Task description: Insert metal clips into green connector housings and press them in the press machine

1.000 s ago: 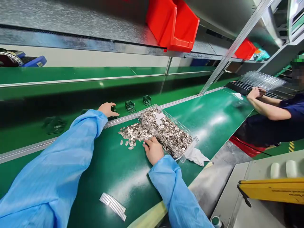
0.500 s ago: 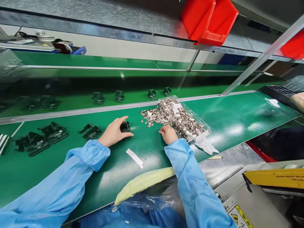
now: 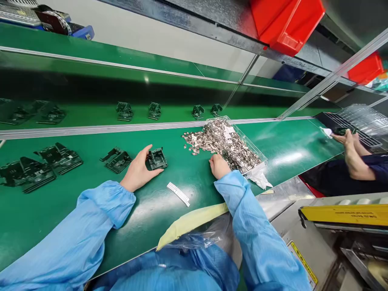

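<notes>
My left hand rests on the green bench, thumb and fingers closed round a small black plastic part. My right hand lies curled at the near edge of a clear tray heaped with small shiny metal clips; its fingertips are hidden, so what it pinches cannot be made out. More clips are spilled on the bench to the tray's left. A short white strip lies between my arms.
More black parts lie at the left, and several ride the belt behind the metal rail. Red bins hang overhead. A co-worker's hands work at the right. A white wipe sits by the tray; a yellow-topped machine is at right.
My left hand drew the black part from the belt onto the bench and has set it down. My right hand stayed at the clip tray. The view swung left and down.
</notes>
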A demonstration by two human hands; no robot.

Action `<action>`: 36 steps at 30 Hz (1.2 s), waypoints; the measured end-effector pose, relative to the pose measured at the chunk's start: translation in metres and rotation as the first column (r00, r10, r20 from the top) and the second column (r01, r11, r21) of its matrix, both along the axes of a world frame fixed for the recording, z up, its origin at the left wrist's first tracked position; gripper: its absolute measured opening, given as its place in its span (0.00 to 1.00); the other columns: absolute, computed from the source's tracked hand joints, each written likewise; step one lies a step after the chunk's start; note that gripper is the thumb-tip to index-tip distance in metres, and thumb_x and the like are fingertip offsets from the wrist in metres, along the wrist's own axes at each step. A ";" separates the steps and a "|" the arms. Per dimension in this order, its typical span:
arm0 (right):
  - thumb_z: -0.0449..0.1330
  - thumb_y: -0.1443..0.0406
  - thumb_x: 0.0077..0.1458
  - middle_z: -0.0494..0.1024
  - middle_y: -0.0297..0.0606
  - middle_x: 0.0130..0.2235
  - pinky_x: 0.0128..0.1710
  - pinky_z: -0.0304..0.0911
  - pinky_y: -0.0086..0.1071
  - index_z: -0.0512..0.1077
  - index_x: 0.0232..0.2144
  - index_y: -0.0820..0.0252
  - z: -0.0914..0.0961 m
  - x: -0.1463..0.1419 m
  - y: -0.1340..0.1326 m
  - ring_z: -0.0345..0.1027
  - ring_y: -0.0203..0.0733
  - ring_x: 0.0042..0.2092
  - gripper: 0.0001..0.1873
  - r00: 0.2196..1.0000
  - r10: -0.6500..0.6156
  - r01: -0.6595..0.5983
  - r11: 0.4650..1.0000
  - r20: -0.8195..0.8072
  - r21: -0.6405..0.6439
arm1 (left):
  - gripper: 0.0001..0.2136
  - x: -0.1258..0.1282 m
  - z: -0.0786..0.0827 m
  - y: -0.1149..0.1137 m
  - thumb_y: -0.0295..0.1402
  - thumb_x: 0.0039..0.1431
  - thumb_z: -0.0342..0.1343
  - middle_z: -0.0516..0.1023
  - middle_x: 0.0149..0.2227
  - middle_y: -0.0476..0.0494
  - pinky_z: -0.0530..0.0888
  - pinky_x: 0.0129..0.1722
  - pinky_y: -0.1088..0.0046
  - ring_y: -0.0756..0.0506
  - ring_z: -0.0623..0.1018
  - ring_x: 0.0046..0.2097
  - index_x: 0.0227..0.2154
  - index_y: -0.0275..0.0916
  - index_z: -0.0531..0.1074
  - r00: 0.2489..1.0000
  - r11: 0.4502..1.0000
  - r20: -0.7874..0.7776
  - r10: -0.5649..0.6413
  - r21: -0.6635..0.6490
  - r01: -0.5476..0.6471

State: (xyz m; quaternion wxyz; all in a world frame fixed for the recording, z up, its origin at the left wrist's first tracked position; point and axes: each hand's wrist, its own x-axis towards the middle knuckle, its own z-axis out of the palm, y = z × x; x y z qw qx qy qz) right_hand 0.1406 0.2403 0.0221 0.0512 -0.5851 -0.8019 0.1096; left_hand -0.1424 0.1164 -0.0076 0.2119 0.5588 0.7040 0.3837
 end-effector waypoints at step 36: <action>0.63 0.66 0.53 0.72 0.32 0.29 0.28 0.61 0.29 0.63 0.35 0.57 0.000 -0.044 -0.200 0.65 0.36 0.29 0.11 0.438 -0.205 0.243 0.964 -0.875 -0.104 | 0.13 0.098 0.008 -0.087 0.31 0.60 0.54 0.76 0.39 0.44 0.77 0.37 0.76 0.48 0.79 0.38 0.48 0.44 0.65 0.633 0.914 0.667 -0.394 0.210 0.347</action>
